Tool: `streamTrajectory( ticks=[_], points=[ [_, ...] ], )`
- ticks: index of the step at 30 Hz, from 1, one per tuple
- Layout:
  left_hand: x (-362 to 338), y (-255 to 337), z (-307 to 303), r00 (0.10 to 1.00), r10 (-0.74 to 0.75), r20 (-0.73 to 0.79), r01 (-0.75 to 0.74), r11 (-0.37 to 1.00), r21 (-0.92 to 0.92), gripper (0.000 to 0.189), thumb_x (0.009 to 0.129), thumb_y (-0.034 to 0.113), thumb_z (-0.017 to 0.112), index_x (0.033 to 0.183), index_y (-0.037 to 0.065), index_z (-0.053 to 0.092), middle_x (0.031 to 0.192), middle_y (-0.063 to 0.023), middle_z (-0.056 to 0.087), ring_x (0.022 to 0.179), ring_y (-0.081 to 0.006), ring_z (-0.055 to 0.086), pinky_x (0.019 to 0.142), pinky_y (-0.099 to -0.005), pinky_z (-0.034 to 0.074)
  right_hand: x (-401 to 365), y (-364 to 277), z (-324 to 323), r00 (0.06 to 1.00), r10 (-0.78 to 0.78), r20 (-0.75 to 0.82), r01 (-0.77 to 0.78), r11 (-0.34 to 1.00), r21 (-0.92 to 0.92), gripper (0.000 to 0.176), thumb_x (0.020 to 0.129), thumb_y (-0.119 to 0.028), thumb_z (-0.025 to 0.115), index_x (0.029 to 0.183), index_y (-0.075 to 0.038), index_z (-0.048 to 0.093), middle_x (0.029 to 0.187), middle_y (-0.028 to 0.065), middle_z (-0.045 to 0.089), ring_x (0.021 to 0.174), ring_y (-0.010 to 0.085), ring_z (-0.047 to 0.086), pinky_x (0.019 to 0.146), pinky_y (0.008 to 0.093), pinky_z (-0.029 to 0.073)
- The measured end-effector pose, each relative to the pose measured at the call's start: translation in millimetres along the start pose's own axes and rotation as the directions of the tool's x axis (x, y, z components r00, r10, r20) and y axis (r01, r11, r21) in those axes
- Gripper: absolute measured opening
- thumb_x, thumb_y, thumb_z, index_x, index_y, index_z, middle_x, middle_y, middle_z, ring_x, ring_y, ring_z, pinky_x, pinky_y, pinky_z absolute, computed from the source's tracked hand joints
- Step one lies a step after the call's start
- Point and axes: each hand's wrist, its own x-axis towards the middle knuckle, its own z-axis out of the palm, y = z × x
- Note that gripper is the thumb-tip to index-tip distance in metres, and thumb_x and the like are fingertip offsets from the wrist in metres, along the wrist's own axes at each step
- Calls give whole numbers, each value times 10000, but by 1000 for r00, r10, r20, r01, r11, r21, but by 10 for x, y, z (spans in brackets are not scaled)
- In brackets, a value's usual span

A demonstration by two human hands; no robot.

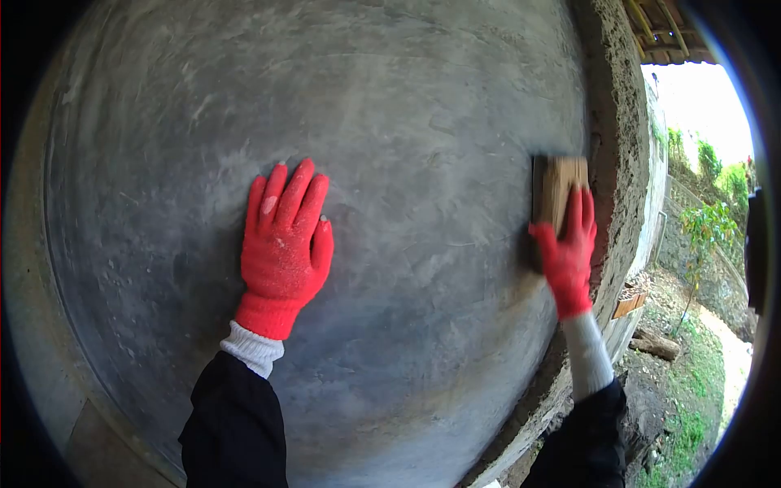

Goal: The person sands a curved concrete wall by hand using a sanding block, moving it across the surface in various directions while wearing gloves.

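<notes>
A grey plastered wall point(407, 106) with a smooth, mottled surface fills most of the head view. My left hand point(285, 244), in a red glove with a pale cuff, lies flat against it left of centre, fingers stretched upward and nothing held. Near the wall's right edge, my right hand point(572, 250), also red-gloved, grips a wooden block point(563, 183) upright against the surface. The block's grain runs lengthwise and a darker strip shows along its left side. My fingers cover its lower right part, and this area is slightly blurred.
A rough, raised concrete edge point(618, 122) runs down the wall's right side, close to my right hand. Beyond it lie sloping ground with grass point(690, 431), a cut log point(656, 345) and a small tree point(706, 228). A tiled roof edge point(669, 37) overhangs at upper right.
</notes>
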Motion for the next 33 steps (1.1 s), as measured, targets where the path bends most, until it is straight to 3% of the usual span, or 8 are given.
streamTrajectory(
  ticks=[3, 7, 14, 20, 23, 25, 28, 33],
  points=[
    [-23, -29, 17, 1000, -6, -24, 5, 1000, -18, 439, 859, 146, 550, 1282, 33, 532, 1400, -130, 470, 1290, -378, 413, 1106, -527, 294, -1568, 242, -190, 943, -303, 139, 309, 951, -26, 890, 787, -484, 664, 1459, -14, 319, 1440, 335, 308, 1238, 504, 379, 1026, 575, 306],
    [-24, -29, 43, 999, 14, -46, -16, 999, -37, 443, 854, 155, 554, 1281, 40, 534, 1385, -131, 479, 1277, -376, 421, 1102, -528, 298, -1172, 172, -143, 913, -384, 142, 385, 923, 17, 889, 783, -459, 671, 1470, -25, 309, 1445, 328, 310, 1248, 500, 375, 1034, 563, 296],
    [-26, -47, 53, 995, 23, -94, -30, 997, -68, 436, 852, 156, 559, 1272, 43, 545, 1365, -131, 496, 1252, -379, 446, 1083, -526, 318, 1342, 45, 359, 985, 78, -152, -56, 988, 145, 771, 807, -468, 671, 1434, -96, 420, 1505, 155, 345, 1339, 402, 368, 1088, 435, 323],
    [-41, -38, 41, 995, 5, -96, -15, 995, -101, 436, 842, 161, 562, 1261, 42, 548, 1361, -130, 493, 1256, -373, 438, 1085, -521, 316, -1243, -78, -12, 947, -298, 125, 308, 949, -71, 854, 784, -451, 667, 1452, -23, 350, 1491, 274, 309, 1313, 494, 345, 1051, 567, 309],
    [-28, -58, 41, 994, 15, -111, -25, 995, -95, 432, 847, 178, 555, 1253, 33, 548, 1357, -132, 491, 1261, -368, 428, 1091, -519, 308, -1966, -131, -149, 702, -684, 197, 674, 728, 125, 931, 731, -536, 679, 1438, -24, 356, 1435, 283, 354, 1251, 441, 401, 1044, 556, 299],
    [-23, -46, 19, 995, 5, -99, -17, 992, -126, 429, 848, 181, 555, 1248, 25, 548, 1355, -133, 491, 1261, -368, 427, 1091, -520, 307, -1368, -289, -113, 787, -515, 339, 548, 837, -1, 949, 702, -516, 711, 1439, -31, 361, 1427, 246, 391, 1267, 450, 385, 1056, 551, 282],
    [-26, -55, -15, 997, -2, -72, -7, 992, -127, 435, 847, 175, 555, 1254, 25, 544, 1364, -134, 485, 1268, -369, 422, 1091, -521, 308, 253, -511, 217, 960, -281, -13, 281, 960, -18, 843, 786, -449, 674, 1442, -17, 367, 1484, 264, 328, 1322, 439, 376, 1066, 492, 323],
    [-30, -51, 27, 996, 15, -92, -27, 990, -138, 444, 842, 166, 557, 1262, 25, 538, 1371, -134, 480, 1273, -371, 420, 1092, -525, 306, 1482, -570, 342, 976, 148, -157, -135, 987, 89, 788, 836, -548, 594, 1461, -116, 388, 1520, 121, 338, 1315, 402, 400, 1079, 412, 334]
  ],
)
